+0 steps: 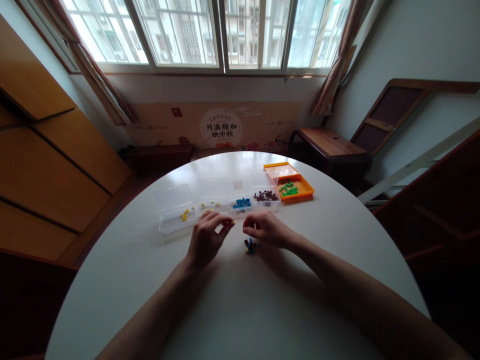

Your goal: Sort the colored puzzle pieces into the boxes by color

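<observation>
- Head camera view, looking down at a round white desk (232, 300) with two bare forearms reaching forward.
- Left hand (206, 239) rests on the desk, its thumb and forefinger pinched nearly closed; a tiny pale piece may sit between the tips, but it is too small to be sure.
- Right hand (267, 230) is curled, fingers narrowed in a pinch facing the left hand; whether it holds anything cannot be told.
- Small heap of mixed blue, dark and yellow plastic pieces (250, 245) lies on the desk just under and beside the right hand.
- Beyond both hands stands a row of open boxes: clear plastic box with yellow pieces (174, 214), clear box with a few pale yellow pieces (213, 200), clear box with blue pieces (240, 201), clear box with dark brown pieces (265, 194), and orange tray with green pieces (291, 186).
- Judged advice: lift one piece at a time, check its colour, and keep wrists low so the heap stays put.
- Piece shapes are unreadable.
</observation>
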A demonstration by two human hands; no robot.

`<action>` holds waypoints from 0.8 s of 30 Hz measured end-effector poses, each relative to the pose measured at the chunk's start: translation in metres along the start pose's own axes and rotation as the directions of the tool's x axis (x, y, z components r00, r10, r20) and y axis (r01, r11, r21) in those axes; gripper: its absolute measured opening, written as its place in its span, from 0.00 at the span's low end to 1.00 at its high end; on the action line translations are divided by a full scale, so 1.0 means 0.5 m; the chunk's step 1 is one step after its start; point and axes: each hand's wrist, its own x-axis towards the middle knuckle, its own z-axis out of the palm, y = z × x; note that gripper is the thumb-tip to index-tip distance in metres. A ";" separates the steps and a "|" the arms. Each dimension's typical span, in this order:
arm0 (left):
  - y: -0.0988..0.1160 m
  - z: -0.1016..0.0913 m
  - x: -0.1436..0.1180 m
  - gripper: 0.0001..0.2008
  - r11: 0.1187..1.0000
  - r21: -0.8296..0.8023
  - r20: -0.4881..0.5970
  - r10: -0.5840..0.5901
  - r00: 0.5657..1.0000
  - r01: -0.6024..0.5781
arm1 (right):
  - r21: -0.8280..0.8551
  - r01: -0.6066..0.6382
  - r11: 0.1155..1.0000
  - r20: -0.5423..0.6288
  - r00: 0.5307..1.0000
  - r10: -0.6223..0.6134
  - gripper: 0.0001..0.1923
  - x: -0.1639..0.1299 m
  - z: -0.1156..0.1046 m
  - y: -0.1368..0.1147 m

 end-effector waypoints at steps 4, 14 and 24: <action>-0.015 -0.010 0.000 0.09 0.935 0.116 -0.259 -0.298 0.919 0.336 | -0.031 -0.013 0.999 0.057 0.998 0.015 0.04 -0.002 0.002 -0.005; -0.026 -0.034 0.009 0.16 0.865 0.042 -0.329 -0.460 0.825 0.500 | -0.062 0.032 0.998 0.083 0.996 -0.026 0.08 -0.003 -0.003 0.002; -0.001 -0.005 -0.011 0.13 0.983 -0.039 -0.023 -0.179 0.984 0.178 | -0.097 0.130 0.987 0.243 0.965 -0.103 0.15 -0.001 -0.012 0.014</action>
